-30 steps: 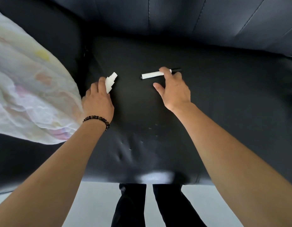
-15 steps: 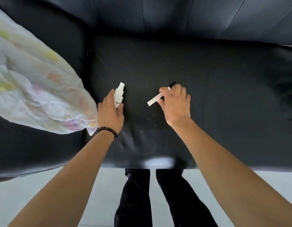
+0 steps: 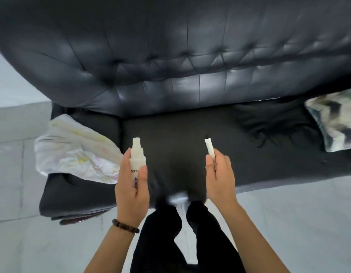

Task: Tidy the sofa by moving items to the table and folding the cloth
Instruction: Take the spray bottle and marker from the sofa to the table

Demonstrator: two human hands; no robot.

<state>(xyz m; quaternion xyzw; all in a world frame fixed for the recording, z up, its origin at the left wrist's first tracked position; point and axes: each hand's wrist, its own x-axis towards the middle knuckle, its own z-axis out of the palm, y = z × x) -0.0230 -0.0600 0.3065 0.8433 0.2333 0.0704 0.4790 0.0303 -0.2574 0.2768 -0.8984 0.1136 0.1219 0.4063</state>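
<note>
Black sofa (image 3: 190,66) seen below. White bottle (image 3: 138,160) held tight in left grip (image 3: 131,186); pen (image 3: 209,146) held in right grip (image 3: 220,178), both above seat. Cloth (image 3: 72,152) crumpled at sofa's end, not yet folded. Next: both to be carried to desk, not in view.

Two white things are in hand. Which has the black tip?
The marker in the right hand: slim, with a black tip. The spray bottle in the left hand is thicker, with a white cap.
</note>
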